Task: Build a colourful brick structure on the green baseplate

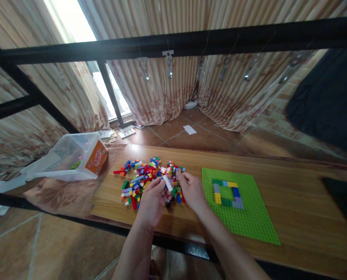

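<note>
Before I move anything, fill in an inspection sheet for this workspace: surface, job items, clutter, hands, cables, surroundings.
Surface: wooden tabletop, with a green baseplate lying flat on it.
Job items: mixed pile of loose bricks; square outline of multicoloured bricks on the baseplate, its middle open.
Clutter: clear plastic bin with an orange label, left of the tabletop; dark item at the right, identity unclear.
Hands: left hand holds a white brick; right hand is at the pile's right side, grip unclear.
Cables: nothing seen.
Surroundings: striped curtains, black metal frame, tiled floor with a white sheet on it.
</note>
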Available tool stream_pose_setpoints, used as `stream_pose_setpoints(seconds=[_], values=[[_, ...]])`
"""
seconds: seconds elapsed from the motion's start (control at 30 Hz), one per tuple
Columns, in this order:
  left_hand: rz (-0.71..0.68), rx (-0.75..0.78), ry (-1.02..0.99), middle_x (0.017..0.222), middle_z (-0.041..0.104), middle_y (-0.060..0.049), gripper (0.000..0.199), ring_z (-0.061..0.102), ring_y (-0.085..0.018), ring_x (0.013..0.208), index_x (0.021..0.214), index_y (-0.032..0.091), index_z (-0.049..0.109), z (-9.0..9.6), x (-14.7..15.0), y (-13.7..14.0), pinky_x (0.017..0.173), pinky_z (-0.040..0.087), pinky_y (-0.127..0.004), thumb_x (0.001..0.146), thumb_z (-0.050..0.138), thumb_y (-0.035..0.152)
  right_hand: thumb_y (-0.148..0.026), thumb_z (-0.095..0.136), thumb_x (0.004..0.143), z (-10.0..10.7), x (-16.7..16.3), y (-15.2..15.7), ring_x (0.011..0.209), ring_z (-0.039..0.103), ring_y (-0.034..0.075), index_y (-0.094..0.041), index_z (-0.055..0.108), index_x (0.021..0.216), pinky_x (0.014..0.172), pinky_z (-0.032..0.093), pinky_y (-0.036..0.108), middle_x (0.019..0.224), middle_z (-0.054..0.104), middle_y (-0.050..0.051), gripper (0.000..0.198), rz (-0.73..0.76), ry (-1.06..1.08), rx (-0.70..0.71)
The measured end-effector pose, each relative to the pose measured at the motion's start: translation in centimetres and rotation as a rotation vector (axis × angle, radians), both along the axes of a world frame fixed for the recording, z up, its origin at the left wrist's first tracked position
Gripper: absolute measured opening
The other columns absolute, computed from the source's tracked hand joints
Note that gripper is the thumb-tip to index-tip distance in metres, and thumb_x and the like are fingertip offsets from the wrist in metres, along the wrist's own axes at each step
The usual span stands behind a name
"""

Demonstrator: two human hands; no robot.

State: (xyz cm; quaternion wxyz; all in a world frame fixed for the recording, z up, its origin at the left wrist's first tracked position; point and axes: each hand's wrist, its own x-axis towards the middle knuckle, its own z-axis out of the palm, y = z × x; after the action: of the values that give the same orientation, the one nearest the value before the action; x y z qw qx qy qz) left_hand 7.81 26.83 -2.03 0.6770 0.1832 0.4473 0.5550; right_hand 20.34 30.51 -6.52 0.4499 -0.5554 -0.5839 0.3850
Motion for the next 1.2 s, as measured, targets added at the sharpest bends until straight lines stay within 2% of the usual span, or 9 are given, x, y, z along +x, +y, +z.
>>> stream_pose_setpoints(seconds=[0.13, 0.23, 0.4, 0.57, 0.63, 0.77, 0.93, 1.07, 1.2], values=[[-0.01, -0.018, -0.097, 0.071, 0.062, -0.002, 0.027, 0.054, -0.006, 0.055, 0.102, 0.011, 0.068, 0.0, -1.0, 0.2, 0.053, 0.046, -0.017, 0.078, 0.068, 0.021, -0.043, 0.049, 0.093, 0.7, -0.5, 0.1, 0.071, 0.059, 0.018, -0.02, 0.068, 0.075, 0.065, 0.037, 0.028, 0.074, 0.067, 0.004, 0.035, 0.022, -0.301, 0.077], [0.004, -0.021, -0.096, 0.072, 0.063, -0.002, 0.023, 0.054, -0.006, 0.055, 0.101, 0.011, 0.068, -0.2, -1.3, 0.3, 0.051, 0.046, -0.017, 0.08, 0.065, 0.021, -0.037, 0.051, 0.092, 1.2, -1.0, 0.0, 0.081, 0.063, 0.02, -0.019, 0.072, 0.086, 0.072, 0.042, 0.03, 0.086, 0.069, 0.007, 0.028, 0.044, -0.416, 0.075], [0.102, -0.019, 0.003, 0.065, 0.062, -0.001, 0.021, 0.056, -0.007, 0.055, 0.087, 0.011, 0.067, -0.8, -1.4, 0.4, 0.052, 0.047, -0.017, 0.073, 0.076, 0.024, -0.035, 0.052, 0.092, 1.6, -1.2, -0.4, 0.097, 0.063, 0.023, -0.018, 0.067, 0.113, 0.086, 0.047, 0.035, 0.107, 0.068, 0.01, 0.031, 0.099, -0.412, 0.09], [0.129, -0.037, 0.083, 0.064, 0.063, 0.0, 0.034, 0.058, -0.007, 0.056, 0.084, 0.012, 0.067, -1.0, -1.0, 0.6, 0.052, 0.047, -0.016, 0.061, 0.084, 0.03, -0.03, 0.04, 0.096, 2.2, -0.5, -0.5, 0.102, 0.063, 0.023, -0.016, 0.067, 0.112, 0.089, 0.047, 0.036, 0.113, 0.067, 0.011, 0.034, 0.131, -0.353, 0.124], [0.12, -0.017, 0.126, 0.066, 0.064, -0.001, 0.036, 0.057, -0.007, 0.057, 0.086, 0.012, 0.069, -1.0, -0.7, 0.6, 0.052, 0.045, -0.015, 0.061, 0.084, 0.033, -0.033, 0.037, 0.097, 2.5, -0.3, -0.6, 0.096, 0.065, 0.022, -0.019, 0.067, 0.109, 0.082, 0.049, 0.034, 0.11, 0.068, 0.009, 0.035, 0.123, -0.298, 0.099], [0.023, 0.057, 0.183, 0.07, 0.064, -0.001, 0.037, 0.056, -0.007, 0.06, 0.091, 0.011, 0.072, -1.0, 0.4, 0.3, 0.054, 0.044, -0.015, 0.066, 0.08, 0.038, -0.047, 0.041, 0.095, 3.0, -0.3, -1.0, 0.081, 0.067, 0.02, -0.023, 0.066, 0.107, 0.072, 0.048, 0.031, 0.09, 0.073, 0.004, 0.037, 0.168, -0.219, 0.01], [-0.022, 0.155, 0.273, 0.062, 0.06, 0.001, 0.029, 0.049, -0.007, 0.054, 0.09, 0.012, 0.073, -1.0, 1.9, 0.1, 0.052, 0.041, -0.017, 0.076, 0.069, 0.037, -0.047, 0.04, 0.095, 2.7, -0.4, -1.6, 0.084, 0.067, 0.02, -0.021, 0.069, 0.103, 0.072, 0.046, 0.029, 0.089, 0.073, 0.005, 0.039, 0.111, -0.157, 0.046], [-0.015, 0.147, 0.306, 0.058, 0.055, 0.002, 0.025, 0.047, -0.007, 0.051, 0.086, 0.011, 0.073, -1.1, 2.2, -0.1, 0.05, 0.04, -0.017, 0.077, 0.065, 0.033, -0.05, 0.044, 0.092, 2.0, 0.2, -1.7, 0.078, 0.066, 0.02, -0.02, 0.072, 0.093, 0.068, 0.045, 0.028, 0.083, 0.073, 0.004, 0.041, 0.071, -0.109, 0.051], [-0.108, 0.138, 0.25, 0.053, 0.051, 0.003, 0.026, 0.045, -0.006, 0.047, 0.08, 0.01, 0.072, -1.1, 2.2, -0.5, 0.047, 0.039, -0.018, 0.077, 0.065, 0.035, -0.054, 0.052, 0.086, 1.3, 0.7, -1.2, 0.069, 0.062, 0.019, -0.018, 0.072, 0.087, 0.062, 0.043, 0.027, 0.075, 0.071, 0.003, 0.042, 0.04, -0.069, 0.015]])
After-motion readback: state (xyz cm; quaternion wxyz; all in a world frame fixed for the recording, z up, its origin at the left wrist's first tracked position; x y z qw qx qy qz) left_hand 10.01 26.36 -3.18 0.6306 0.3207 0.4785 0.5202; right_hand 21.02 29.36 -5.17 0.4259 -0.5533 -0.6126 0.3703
